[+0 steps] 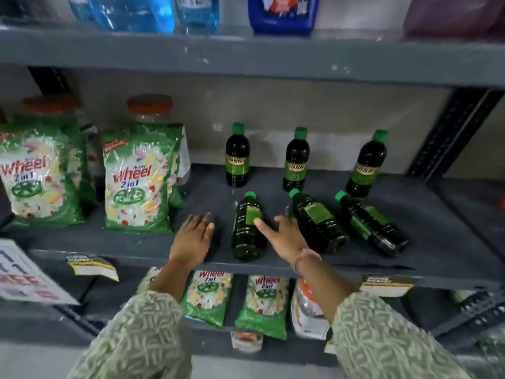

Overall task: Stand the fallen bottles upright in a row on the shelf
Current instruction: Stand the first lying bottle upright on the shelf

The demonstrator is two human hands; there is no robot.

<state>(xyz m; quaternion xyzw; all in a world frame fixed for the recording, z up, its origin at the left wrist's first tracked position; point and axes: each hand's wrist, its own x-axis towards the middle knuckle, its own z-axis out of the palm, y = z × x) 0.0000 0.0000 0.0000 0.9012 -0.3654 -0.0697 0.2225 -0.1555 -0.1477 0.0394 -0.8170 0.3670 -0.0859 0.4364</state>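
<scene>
Three dark bottles with green caps and green labels stand upright at the back of the grey shelf [437, 242]: left one [237, 155], middle one [296, 160], right one [366, 165]. In front of them three more bottles lie on their sides, caps pointing back: the left fallen bottle [247, 228], the middle fallen bottle [317, 222], the right fallen bottle [371, 224]. My left hand [194, 237] rests flat on the shelf just left of the left fallen bottle, holding nothing. My right hand [284, 236] is spread between the left and middle fallen bottles, thumb touching the left one.
Green detergent packets [139, 179] stand on the shelf's left side, with orange-lidded jars [149, 108] behind. The shelf above carries blue liquid bottles [131, 12]. More detergent packets [262, 305] fill the shelf below. A dark perforated upright [448, 135] bounds the right end.
</scene>
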